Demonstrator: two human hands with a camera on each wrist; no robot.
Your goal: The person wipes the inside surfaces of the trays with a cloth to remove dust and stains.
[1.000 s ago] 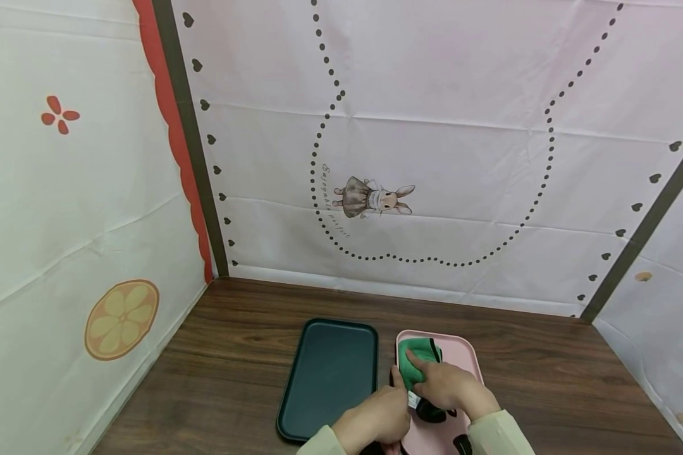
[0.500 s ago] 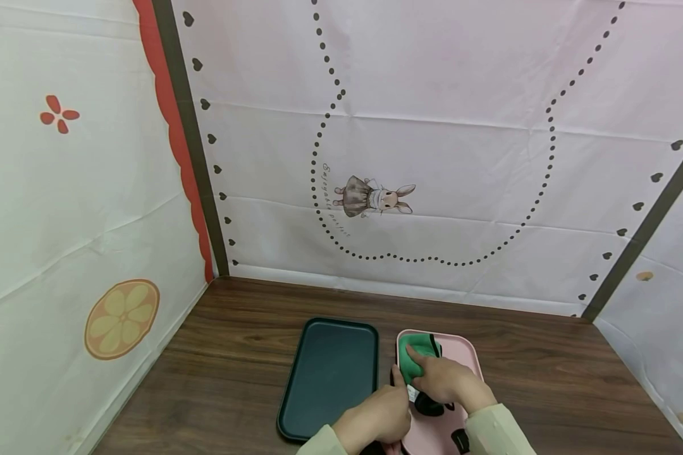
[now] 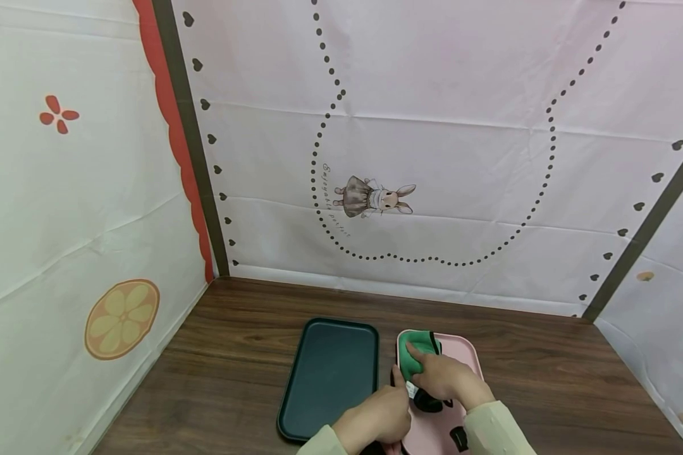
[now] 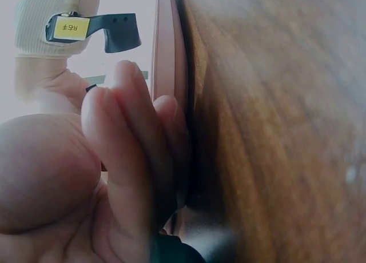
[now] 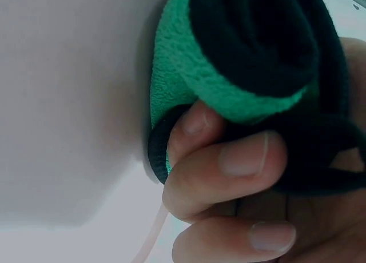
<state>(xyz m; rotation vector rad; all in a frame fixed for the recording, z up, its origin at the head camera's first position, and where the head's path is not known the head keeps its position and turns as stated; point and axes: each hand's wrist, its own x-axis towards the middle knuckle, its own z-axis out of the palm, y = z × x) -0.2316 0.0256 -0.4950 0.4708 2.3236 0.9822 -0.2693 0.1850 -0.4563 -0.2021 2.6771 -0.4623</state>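
A green cloth (image 3: 417, 344) with black edging lies folded at the far left corner of the pink tray (image 3: 441, 436). My right hand (image 3: 446, 379) grips the cloth; in the right wrist view its fingers (image 5: 211, 177) curl under the fold, close to the tray surface. A white label and a black part of the cloth show below that hand. My left hand (image 3: 384, 411) holds the left rim of the pink tray, its index finger stretched along the edge. In the left wrist view that hand's curled fingers (image 4: 128, 137) lie against the tray's side, just above the wooden table.
A dark teal tray (image 3: 330, 379) lies left of the pink one on the brown wooden table (image 3: 222, 366). Printed white sheets (image 3: 461, 158) stand behind and at both sides. The black wrist mount (image 4: 122, 33) on the right sleeve hangs over the pink tray.
My right hand and the cloth have shifted slightly away from me, toward the tray's far edge. My left hand and both trays stay in place.
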